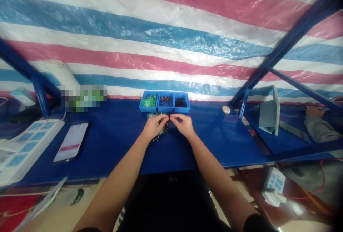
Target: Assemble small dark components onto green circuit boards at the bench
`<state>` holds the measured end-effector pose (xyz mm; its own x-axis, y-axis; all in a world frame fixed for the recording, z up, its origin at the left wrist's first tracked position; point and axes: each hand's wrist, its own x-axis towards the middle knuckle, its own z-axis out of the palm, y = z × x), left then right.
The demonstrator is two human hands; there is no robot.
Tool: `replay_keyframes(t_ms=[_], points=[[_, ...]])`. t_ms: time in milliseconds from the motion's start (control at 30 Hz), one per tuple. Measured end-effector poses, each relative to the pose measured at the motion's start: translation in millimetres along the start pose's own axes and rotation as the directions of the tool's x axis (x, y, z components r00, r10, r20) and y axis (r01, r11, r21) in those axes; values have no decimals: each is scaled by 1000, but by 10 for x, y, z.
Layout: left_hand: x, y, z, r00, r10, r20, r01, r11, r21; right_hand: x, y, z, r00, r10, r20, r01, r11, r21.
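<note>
Clenched grip: left hand and right hand pinch one tiny dark part above a crinkled dark green plastic packet; fine fingertip handling under way; next calls for steady pressure.

The blue three-compartment tray stands just ahead of the left hand and right hand, blocking forward passage; the table offers sideways room toward the smartphone.

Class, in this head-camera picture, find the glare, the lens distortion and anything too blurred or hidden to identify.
Head view: glare streaks the striped tarpaulin; wide-angle distortion bends the blue frame bars; a pixelated patch hides whatever stands left of the blue bins; the top right corner darkens.
</note>
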<state>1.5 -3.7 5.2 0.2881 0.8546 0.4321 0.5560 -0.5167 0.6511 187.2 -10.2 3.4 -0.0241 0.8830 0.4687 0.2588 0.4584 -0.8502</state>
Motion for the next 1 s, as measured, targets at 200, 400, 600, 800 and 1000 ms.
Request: replay_keyframes(t_ms=[200, 400, 600, 800, 1000], points=[[-7, 6, -1, 999, 23, -44, -24, 1000, -13, -9, -8, -7, 1000, 28, -6, -28, 1000, -10], [-7, 18, -16, 998, 30, -48, -31, 999, -28, -13, -3, -7, 1000, -1, 6, 2, 999, -55], [-2, 48, -52, 1000, 25, 0, -25, 1000, -1, -22, 2, 10, 1000, -14, 20, 14, 1000, -16], [-1, 68, -64, 999, 34, 1, -34, 998, -49, -19, -20, 4, 1000, 6, 21, -6, 1000, -20], [-5, 52, -51, 1000, 2, -4, -3, 999, -43, -17, -40, -4, 1000, -23, 19, 24, 999, -44]])
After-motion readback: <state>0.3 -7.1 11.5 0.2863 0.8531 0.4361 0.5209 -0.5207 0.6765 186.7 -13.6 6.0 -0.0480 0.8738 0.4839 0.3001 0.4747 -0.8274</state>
